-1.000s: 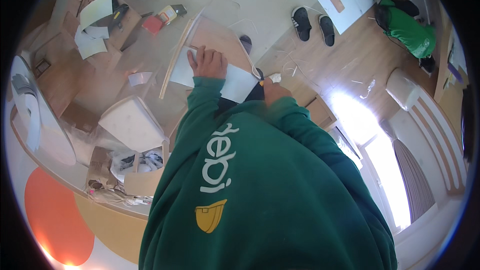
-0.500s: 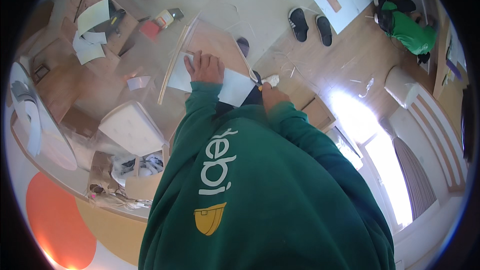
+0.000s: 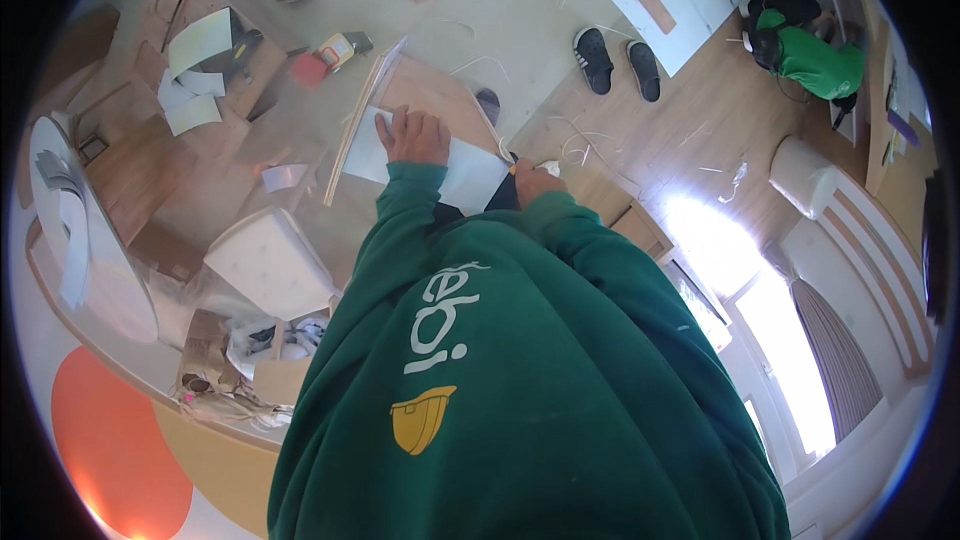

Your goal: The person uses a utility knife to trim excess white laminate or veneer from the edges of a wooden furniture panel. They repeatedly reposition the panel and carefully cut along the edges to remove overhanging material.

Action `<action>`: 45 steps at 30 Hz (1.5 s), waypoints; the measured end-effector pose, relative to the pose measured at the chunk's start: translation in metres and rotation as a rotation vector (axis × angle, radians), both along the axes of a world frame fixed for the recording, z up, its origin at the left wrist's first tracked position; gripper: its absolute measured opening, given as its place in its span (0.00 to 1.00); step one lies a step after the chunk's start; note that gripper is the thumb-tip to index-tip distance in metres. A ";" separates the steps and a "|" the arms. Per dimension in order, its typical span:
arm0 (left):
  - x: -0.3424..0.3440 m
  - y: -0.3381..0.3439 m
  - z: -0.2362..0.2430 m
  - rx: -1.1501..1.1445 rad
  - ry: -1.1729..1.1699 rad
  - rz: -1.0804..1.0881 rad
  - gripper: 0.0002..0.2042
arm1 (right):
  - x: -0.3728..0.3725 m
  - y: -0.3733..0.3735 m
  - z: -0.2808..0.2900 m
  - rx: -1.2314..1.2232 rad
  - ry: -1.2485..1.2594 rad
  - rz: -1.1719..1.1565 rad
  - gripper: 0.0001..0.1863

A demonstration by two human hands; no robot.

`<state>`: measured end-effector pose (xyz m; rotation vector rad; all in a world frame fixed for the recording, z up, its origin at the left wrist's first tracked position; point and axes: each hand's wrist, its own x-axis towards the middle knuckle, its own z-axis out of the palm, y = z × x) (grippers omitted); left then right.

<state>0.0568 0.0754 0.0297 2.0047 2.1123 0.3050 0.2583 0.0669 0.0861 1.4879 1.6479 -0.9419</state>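
Note:
My left hand (image 3: pixel 418 137) lies with its fingers apart on a white sheet (image 3: pixel 465 177), pressing it against a wooden panel (image 3: pixel 437 87) with raised edges. Close to the panel's right corner, my right hand (image 3: pixel 537 184) is closed around a small tool (image 3: pixel 514 169) with an orange part. Most of that tool is hidden by the fingers, so its kind does not show clearly. Beside this hand, a crumpled white scrap (image 3: pixel 551 168) is partly visible.
Dark slip-on shoes (image 3: pixel 594 62) lie on the floor ahead. A person in green (image 3: pixel 815 58) crouches at the far right. On the left stand a wooden unit (image 3: pixel 262 52) bearing paper sheets and a white padded seat (image 3: pixel 268 262). Thin offcut strips (image 3: pixel 580 140) litter the floor.
My right hand has shifted slightly left along the panel's corner, and less of the tool shows. My left hand stays on the sheet. The whole view has tilted a little.

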 end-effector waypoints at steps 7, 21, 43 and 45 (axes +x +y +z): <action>0.001 -0.003 -0.001 0.013 -0.047 0.023 0.07 | 0.016 0.003 0.015 -0.066 0.014 -0.001 0.10; 0.002 0.003 0.007 -0.038 0.004 -0.022 0.07 | 0.000 0.012 0.026 -0.127 0.024 -0.114 0.09; 0.001 -0.002 -0.003 0.001 -0.031 0.016 0.07 | -0.001 0.007 0.017 -0.109 -0.111 -0.059 0.09; 0.001 -0.003 -0.004 -0.013 -0.039 0.010 0.06 | -0.001 0.004 0.011 -0.076 -0.104 -0.028 0.09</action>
